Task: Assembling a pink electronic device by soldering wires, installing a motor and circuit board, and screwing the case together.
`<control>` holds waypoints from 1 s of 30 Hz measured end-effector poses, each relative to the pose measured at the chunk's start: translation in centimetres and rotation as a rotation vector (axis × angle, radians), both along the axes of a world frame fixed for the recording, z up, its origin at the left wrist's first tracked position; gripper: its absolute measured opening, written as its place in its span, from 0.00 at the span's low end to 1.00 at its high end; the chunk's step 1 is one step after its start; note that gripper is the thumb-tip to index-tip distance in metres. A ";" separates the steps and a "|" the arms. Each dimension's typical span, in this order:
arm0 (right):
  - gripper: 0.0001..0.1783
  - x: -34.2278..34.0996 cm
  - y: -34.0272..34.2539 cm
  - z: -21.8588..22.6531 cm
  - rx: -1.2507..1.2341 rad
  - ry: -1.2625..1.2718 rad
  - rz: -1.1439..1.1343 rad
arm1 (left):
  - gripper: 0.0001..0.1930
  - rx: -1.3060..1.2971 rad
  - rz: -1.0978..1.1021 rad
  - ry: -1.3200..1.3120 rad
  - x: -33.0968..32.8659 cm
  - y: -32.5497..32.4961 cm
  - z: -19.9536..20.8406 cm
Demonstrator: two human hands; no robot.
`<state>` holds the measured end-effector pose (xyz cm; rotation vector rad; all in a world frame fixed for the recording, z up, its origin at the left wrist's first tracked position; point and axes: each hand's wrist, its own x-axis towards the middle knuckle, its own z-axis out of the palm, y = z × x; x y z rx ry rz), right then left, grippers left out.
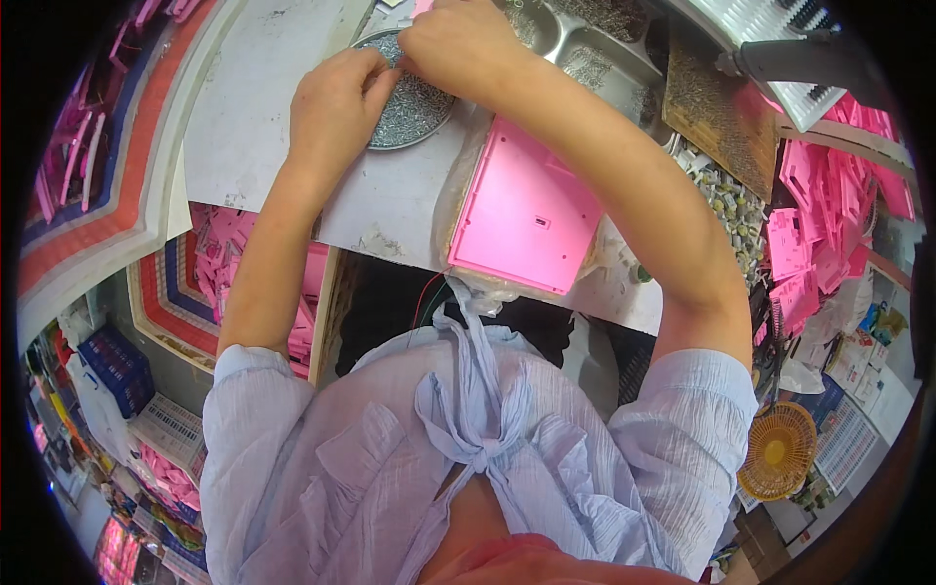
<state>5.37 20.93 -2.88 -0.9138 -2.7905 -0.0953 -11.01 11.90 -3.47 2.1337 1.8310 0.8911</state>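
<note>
A round dish (382, 146) full of small silvery metal pieces, perhaps screws, stands at the far side of the table. My left hand (333, 105) reaches over its left side with the fingers drawn together in a pinch. Across the dish's far right side lies my right hand (463, 47), its fingertips bent in and meeting those of my left. Whatever the two pinches hold is hidden or too small to name. A flat pink plastic panel (522, 210) with a small dark slot rests on the table beneath my right forearm.
Metal trays (595, 68) of small parts sit at the far right, beside a brown board (721, 107) covered with tiny pieces. Pink plastic parts (814, 214) pile up on the right; more fill a striped box (175, 292) at left. A yellow basket (777, 450) stands lower right.
</note>
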 end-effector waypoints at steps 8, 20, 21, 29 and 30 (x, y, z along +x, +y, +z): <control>0.11 -0.1 0.1 0.6 0.058 0.053 0.038 | 0.07 0.065 -0.024 -0.025 0.4 -0.5 0.6; 0.09 16.8 -7.6 6.3 -0.740 0.734 -0.416 | 0.08 0.034 -0.433 0.043 7.2 -2.7 2.9; 0.10 18.3 -8.4 5.5 -0.773 0.784 -0.442 | 0.08 0.061 -0.460 0.109 7.3 -2.5 3.0; 0.12 20.6 -11.1 3.3 -0.804 0.835 -0.680 | 0.09 0.073 -0.574 0.364 7.8 -1.9 4.8; 0.11 20.5 -11.2 3.0 -0.802 0.846 -0.670 | 0.09 0.032 -0.520 0.335 7.4 -1.6 5.0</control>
